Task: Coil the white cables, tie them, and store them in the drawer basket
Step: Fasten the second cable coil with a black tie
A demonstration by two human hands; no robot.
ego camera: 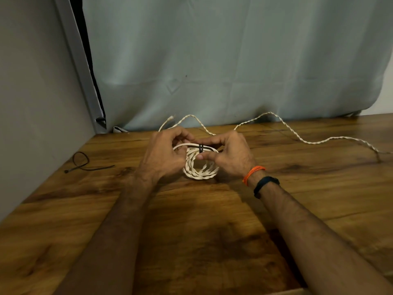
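Head view: your left hand (164, 155) grips the coiled white cable (201, 167) near the table's (191, 241) back edge, fingers curled on its left side. Your right hand (226, 155) pinches the black tie (201, 148) wrapped over the coil's top. Loose cable (282, 124) trails toward the right edge. A spare black tie (85, 163) lies by the left edge.

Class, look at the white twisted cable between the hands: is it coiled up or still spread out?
Coiled: the white twisted cable lies in stacked loops on the wooden table, a black tie across its top.
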